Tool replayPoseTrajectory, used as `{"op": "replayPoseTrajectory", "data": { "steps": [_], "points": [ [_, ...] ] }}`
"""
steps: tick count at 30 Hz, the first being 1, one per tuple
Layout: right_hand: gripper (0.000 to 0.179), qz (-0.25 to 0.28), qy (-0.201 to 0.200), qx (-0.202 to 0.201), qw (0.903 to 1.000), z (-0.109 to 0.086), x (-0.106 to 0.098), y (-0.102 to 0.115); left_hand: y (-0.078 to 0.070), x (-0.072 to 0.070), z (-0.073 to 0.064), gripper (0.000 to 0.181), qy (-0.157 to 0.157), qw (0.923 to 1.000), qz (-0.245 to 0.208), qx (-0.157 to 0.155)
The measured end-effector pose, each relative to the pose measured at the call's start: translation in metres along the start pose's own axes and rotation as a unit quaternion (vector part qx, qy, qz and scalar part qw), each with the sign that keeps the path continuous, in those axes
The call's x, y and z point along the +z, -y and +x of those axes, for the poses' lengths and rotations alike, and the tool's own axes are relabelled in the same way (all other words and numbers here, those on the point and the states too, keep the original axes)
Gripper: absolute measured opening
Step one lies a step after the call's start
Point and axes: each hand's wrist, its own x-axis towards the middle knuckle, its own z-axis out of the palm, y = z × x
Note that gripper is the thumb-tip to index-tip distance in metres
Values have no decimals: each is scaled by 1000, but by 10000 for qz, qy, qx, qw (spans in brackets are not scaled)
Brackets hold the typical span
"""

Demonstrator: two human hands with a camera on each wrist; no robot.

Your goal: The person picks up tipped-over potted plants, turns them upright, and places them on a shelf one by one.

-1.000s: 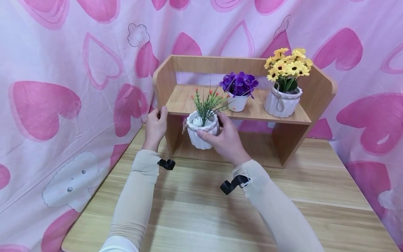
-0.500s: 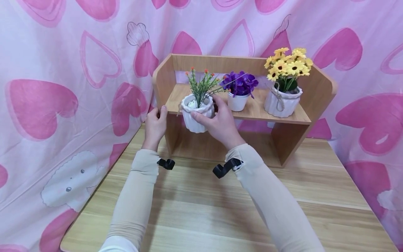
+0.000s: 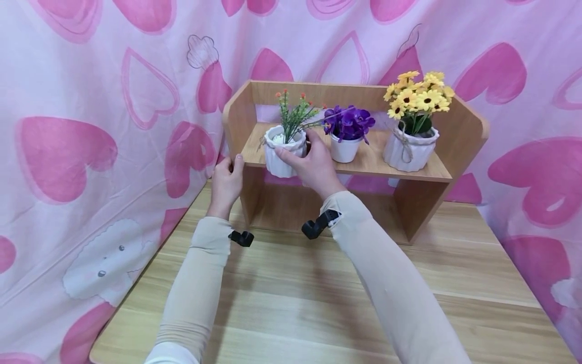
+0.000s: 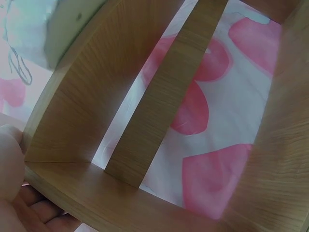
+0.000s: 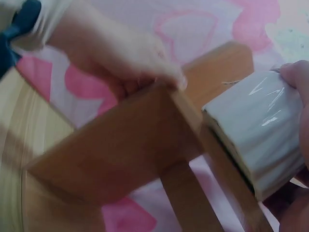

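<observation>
My right hand [image 3: 313, 164] grips a white ribbed flowerpot [image 3: 284, 159] with thin green leaves and small orange-red flowers. The pot is at the front edge of the upper board on the left, and its base overlaps that edge in the head view. In the right wrist view the pot's [image 5: 260, 125] underside shows beside the board; whether they touch I cannot tell. My left hand [image 3: 226, 184] holds the left side of the wooden shelf [image 3: 259, 197], thumb on top at the board's corner. The left wrist view shows curled fingers [image 4: 46, 210] beneath the panel.
On the upper board stand a small white pot with purple flowers [image 3: 347, 124] and, at the right, a white pot with yellow flowers [image 3: 411, 149]. The shelf stands on a wooden table [image 3: 282, 298]. A pink heart-patterned curtain [image 3: 68, 156] hangs behind and to the left.
My right hand has raised the pot with orange-red flowers and moved it back, from below the upper board's front edge up to that edge. The left hand stays on the shelf.
</observation>
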Motion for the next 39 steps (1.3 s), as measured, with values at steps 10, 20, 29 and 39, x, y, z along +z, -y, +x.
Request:
{"op": "replayPoseTrajectory", "data": {
  "steps": [10,20,29,39],
  "points": [
    [91,-319,-121,9,9994,18,-1,-1,2,2,2,45,-57,10000,-6,-13],
    [95,-201,-52,532,9984,28,0,1,3,3,2,49,70,10000,-14,-41],
    [97,-398,21,762,9963,34,2,3,2,4,1,48,51,9999,-106,-32],
    [99,-504,131,978,9938,31,4,4,3,4,0,46,-21,9998,-189,-7]
  ]
}}
